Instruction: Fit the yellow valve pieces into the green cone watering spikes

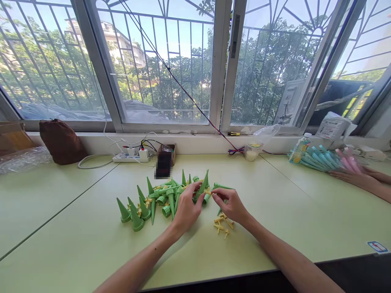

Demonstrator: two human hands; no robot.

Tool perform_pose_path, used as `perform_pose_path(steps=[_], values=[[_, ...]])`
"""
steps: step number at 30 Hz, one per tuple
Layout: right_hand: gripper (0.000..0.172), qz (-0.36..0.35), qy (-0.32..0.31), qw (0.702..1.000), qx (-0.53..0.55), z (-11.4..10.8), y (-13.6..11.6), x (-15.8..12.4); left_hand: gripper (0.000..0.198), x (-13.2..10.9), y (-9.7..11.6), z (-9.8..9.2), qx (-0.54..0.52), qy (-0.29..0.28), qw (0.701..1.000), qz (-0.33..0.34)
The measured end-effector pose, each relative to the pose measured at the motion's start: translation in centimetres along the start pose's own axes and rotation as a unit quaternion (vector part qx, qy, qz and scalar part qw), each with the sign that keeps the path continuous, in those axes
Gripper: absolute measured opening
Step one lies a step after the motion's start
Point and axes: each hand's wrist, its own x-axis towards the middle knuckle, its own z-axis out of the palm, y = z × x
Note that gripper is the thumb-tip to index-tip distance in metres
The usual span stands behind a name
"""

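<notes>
Btwn R hand [231, 203], tbl edge [224, 275]: tees [218, 226]

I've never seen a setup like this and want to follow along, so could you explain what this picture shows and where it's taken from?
There's no machine here, just a person's bare hands. The one picture comes from a camera worn on that person's head, looking forward and down.

The left hand holds a green cone, tip up. The right hand appears to pinch a small yellow piece beside it.

On the pale green table, more green cones are heaped around and beyond the left hand, with yellow bits among them. A few loose yellow pieces lie below the right hand.

Farther back are a brown bag and a power strip, before windows. At the right edge, someone's hands are near blue and pink things.
</notes>
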Motion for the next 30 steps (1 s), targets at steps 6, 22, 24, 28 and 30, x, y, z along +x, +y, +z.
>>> perform_pose_path(steps=[6, 22, 24, 28, 30], values=[[0.027, -0.002, -0.005, 1.000, 0.013, 0.03, -0.13, -0.04, 0.029, -0.01, -0.09, 0.06, 0.026, 0.004, 0.999, 0.036], [0.027, 0.042, -0.019, 0.995, 0.087, 0.25, 0.04, 0.08, 0.029, -0.42, -0.08, 0.00, 0.055, -0.003, 0.997, 0.057], [0.026, 0.045, -0.012, 0.994, 0.100, 0.37, 0.20, 0.07, 0.028, -0.43, -0.03, 0.03, 0.054, -0.001, 0.997, 0.056], [0.021, 0.045, 0.002, 0.992, 0.122, 0.68, 0.76, 0.05, 0.029, -0.41, 0.02, 0.23, 0.047, -0.002, 0.997, 0.061], [0.021, 0.045, 0.010, 0.991, 0.126, 0.74, 0.84, 0.04, 0.031, -0.42, -0.01, 0.32, 0.044, -0.007, 0.997, 0.062]])
